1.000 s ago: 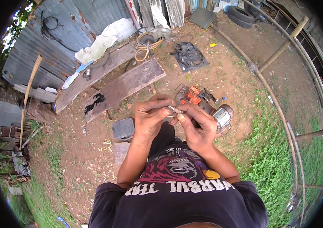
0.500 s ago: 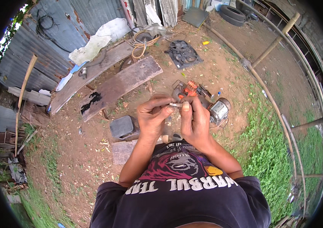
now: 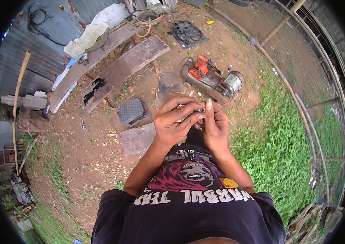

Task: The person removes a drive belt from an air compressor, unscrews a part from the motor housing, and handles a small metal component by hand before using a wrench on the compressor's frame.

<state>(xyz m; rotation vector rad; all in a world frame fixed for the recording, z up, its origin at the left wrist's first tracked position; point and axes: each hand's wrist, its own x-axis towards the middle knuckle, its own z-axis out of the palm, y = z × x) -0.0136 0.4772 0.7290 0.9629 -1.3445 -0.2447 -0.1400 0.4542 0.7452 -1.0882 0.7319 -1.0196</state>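
My left hand (image 3: 175, 120) and my right hand (image 3: 216, 125) meet in front of my body, fingers pinched round a small silvery metal piece (image 3: 201, 110), mostly hidden by fingertips. My left fingers curl over it from the left, and my right thumb stands upright against its right side. Beyond my hands on the dirt lies an air compressor (image 3: 211, 79) with an orange pump, orange wheel and silver motor. Left of my hands are a dark grey box-like item (image 3: 132, 110) and a flat board (image 3: 136, 141).
Two weathered planks (image 3: 119, 75) lie along a corrugated metal wall (image 3: 20, 49), with a coiled tan hose (image 3: 148, 22) at their far end. A black fan assembly (image 3: 185, 32) lies on the dirt. Bamboo poles (image 3: 278, 81) and weeds (image 3: 270, 175) line the right.
My hands have drawn closer together, covering more of the small metal piece, and shifted slightly right. The view has shifted, bringing the compressor fully into sight above my hands.
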